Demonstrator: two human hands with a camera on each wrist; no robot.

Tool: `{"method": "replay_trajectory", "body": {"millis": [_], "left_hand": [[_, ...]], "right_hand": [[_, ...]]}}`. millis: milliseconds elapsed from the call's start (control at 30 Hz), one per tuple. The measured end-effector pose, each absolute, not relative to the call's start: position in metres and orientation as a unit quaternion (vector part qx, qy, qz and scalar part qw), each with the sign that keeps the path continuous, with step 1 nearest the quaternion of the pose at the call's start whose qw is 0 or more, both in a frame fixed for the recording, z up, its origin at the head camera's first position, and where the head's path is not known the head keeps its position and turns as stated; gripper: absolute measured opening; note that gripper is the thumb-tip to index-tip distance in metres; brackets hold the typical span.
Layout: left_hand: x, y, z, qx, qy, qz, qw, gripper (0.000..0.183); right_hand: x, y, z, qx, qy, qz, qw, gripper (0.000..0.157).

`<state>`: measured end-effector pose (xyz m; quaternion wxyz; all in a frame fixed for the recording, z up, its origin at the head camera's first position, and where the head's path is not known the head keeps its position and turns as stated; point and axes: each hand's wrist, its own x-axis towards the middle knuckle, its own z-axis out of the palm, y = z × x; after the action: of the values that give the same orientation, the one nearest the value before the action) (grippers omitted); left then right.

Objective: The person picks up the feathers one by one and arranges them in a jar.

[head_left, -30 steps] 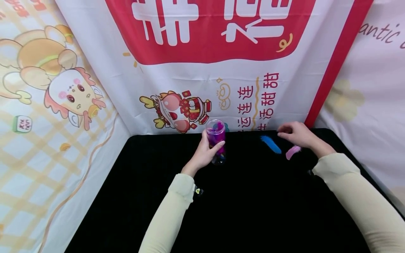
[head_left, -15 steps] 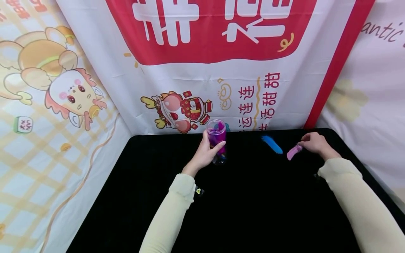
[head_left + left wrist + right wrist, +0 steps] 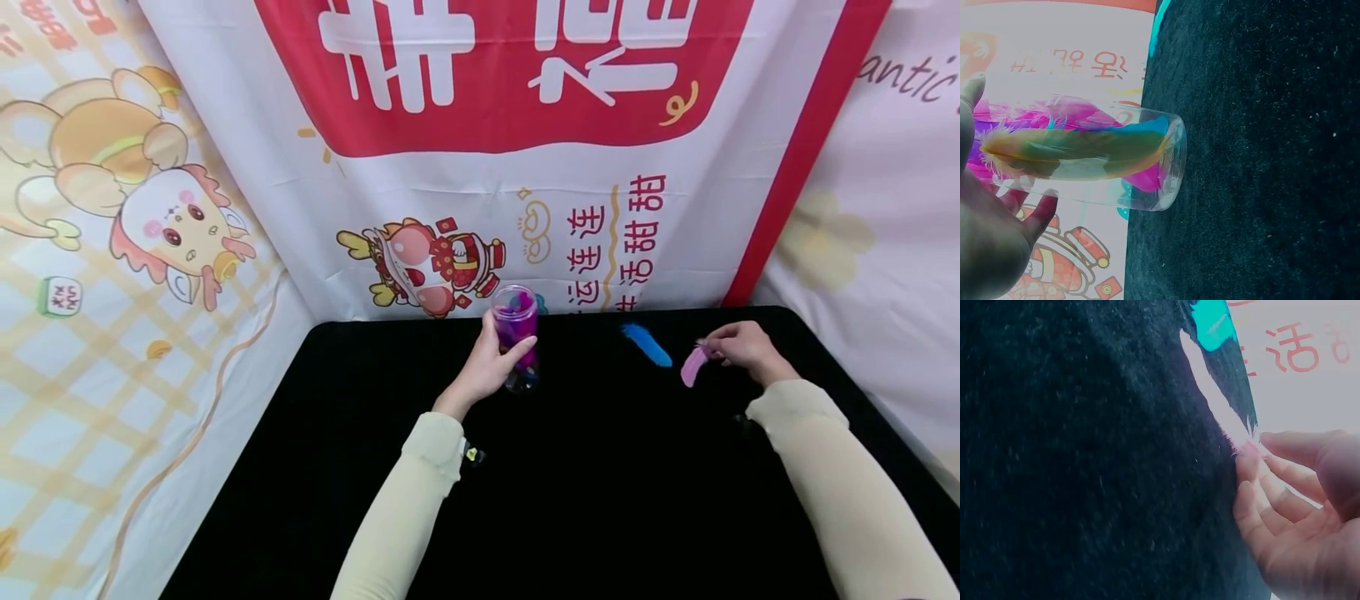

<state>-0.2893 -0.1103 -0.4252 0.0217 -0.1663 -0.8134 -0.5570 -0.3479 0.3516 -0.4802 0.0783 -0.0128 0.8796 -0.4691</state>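
Observation:
My left hand [image 3: 484, 364] grips a clear plastic jar [image 3: 517, 307] near the back edge of the table. Inside the jar are several feathers [image 3: 1079, 153] in magenta, purple, blue and yellow-green; its mouth shows no lid. My right hand [image 3: 745, 348] pinches a pink feather [image 3: 693, 367] by its fluffy end between thumb and fingertips. In the right wrist view the pink feather [image 3: 1213, 394] points away from the fingers, over the black cloth. Between the two hands a blue feather [image 3: 647, 346] lies flat on the table.
A black cloth covers the table [image 3: 570, 483]. Behind it hangs a white and red printed banner [image 3: 480, 183], close to the jar and the blue feather. Printed cloth [image 3: 150, 350] hangs at the left, and a pale curtain [image 3: 862, 250] at the right.
My right hand has moved right and toward me from beside the blue feather, and has taken the pink feather, which now hangs tilted from the fingers. The left hand and jar stay in place.

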Motion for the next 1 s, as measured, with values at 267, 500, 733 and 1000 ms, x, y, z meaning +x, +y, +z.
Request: {"method": "replay_trajectory", "body": {"millis": [267,500,733,1000], "left_hand": [[-0.300,-0.110,-0.444,-0.161,-0.813,-0.559,0.026,0.073],[-0.301,-0.109,-0.441,-0.159,-0.813,-0.559,0.030,0.072],[-0.303,-0.110,-0.438,-0.161,-0.811,-0.561,0.034,0.073],[-0.301,-0.111,-0.441,-0.159,-0.808,-0.568,0.021,0.070]], "right_hand": [[-0.348,0.327,-0.456,-0.022,0.871,-0.491,0.009,0.034],[-0.336,0.252,-0.368,-0.095,0.852,-0.502,-0.119,0.033],[-0.315,0.170,-0.299,-0.207,0.786,-0.535,-0.230,0.018],[-0.312,0.107,-0.294,-0.322,0.743,-0.487,-0.329,0.008]]}}
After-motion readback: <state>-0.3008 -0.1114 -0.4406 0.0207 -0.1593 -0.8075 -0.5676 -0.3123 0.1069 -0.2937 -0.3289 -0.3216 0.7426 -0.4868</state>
